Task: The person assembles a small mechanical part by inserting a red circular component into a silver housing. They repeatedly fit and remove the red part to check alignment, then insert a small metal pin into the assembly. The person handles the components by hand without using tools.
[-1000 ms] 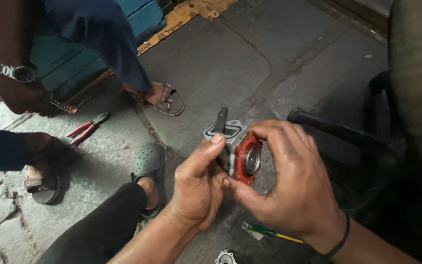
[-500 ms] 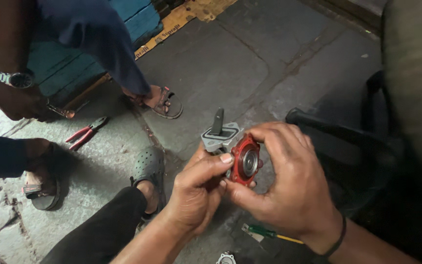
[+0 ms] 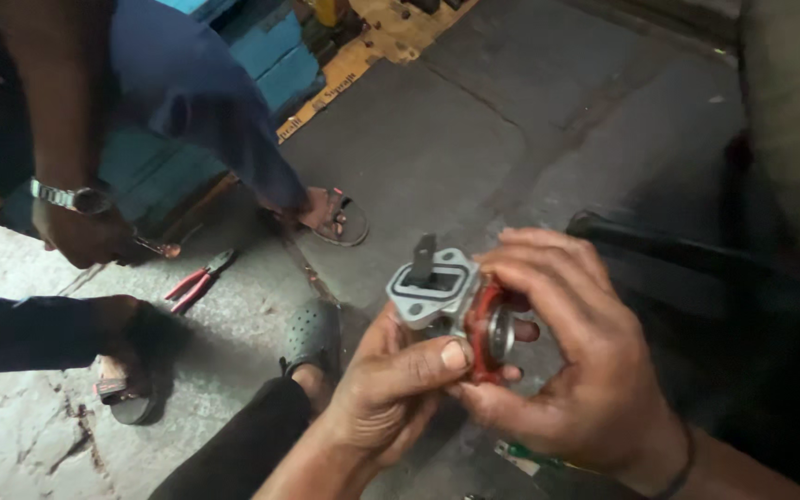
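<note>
- Grey concrete floor (image 3: 474, 139) fills most of the frame, cracked and paler at lower left.
- Dark black bulk (image 3: 770, 306) along the right edge, with a black bar running from centre right; can't tell what it is.
- Blue painted block (image 3: 270, 65) at upper left, with a yellow metal strip (image 3: 372, 56) beside it running toward top centre.
- Second person at upper left: blue sleeve (image 3: 187, 93), a hand wearing a silver wristwatch (image 3: 71, 197) and gripping something small, unclear what.
- Sandalled foot (image 3: 331, 213) of that person just right of the sleeve; another dark sandal (image 3: 127, 393) at lower left.
- Wearer's own grey perforated clog (image 3: 312, 338) at lower centre, black trouser leg below it.
- Right hand (image 3: 576, 370) at centre right, fingers curled over and round the red side of the part, thumb underneath; closed on it. Black band at the wrist.
- Left hand (image 3: 391, 389) at lower centre, thumb pressed flat against the front of the part, fingers wrapped under it; also closed on it.
- Small grey cast-metal housing with red round cover (image 3: 446, 296), held off the floor between both hands at frame centre; flat grey face with dark rectangular gasket tilted up-left, a dark metal tab sticking up from it.
- Red-handled pliers (image 3: 196, 282) lying on floor at centre left, well apart from the hands.
- Green-handled tool (image 3: 534, 456) on the floor under the right hand, mostly hidden.
</note>
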